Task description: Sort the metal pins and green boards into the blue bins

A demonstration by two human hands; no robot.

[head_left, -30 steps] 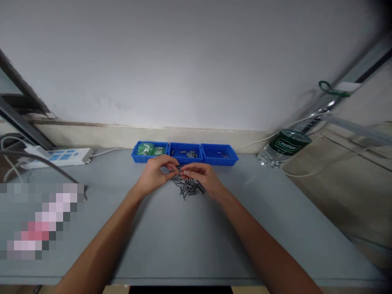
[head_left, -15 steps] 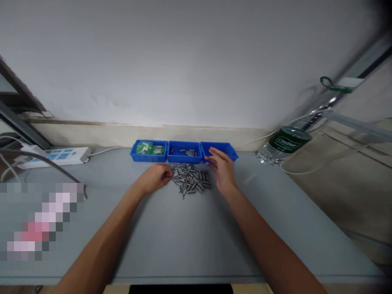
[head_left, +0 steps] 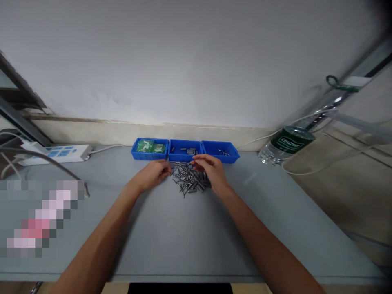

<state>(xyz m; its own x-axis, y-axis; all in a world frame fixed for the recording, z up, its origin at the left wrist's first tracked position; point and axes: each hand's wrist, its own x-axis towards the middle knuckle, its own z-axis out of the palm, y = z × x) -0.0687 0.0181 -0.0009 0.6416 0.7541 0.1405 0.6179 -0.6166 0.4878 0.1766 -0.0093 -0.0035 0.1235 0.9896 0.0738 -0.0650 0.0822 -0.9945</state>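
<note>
A pile of small metal pins and rods (head_left: 188, 179), some long and thin, some short and thicker, lies on the grey table. At its left edge is my left hand (head_left: 154, 174), fingers curled together; whatever they hold is hidden. My right hand (head_left: 212, 171) hovers over the pile's upper right side, its bent fingers apart and pointing left, with nothing visible in them. Behind the pile stand three blue bins: the left bin (head_left: 134, 155) holds green-and-white packets, the middle bin (head_left: 172, 157) several short grey cylinders, and the right bin (head_left: 219, 146) a few thin pins.
On the left lie a white power strip (head_left: 82, 152) and a grey cable (head_left: 58, 168), with a blurred-out patch in front. A large clear bottle with a green label (head_left: 288, 143) leans at the right. The wall (head_left: 196, 81) rises behind the bins.
My right hand has moved left and down from above the right bin to the pile, uncovering the thin pins in that bin. My left hand has stayed at the pile's left edge.
</note>
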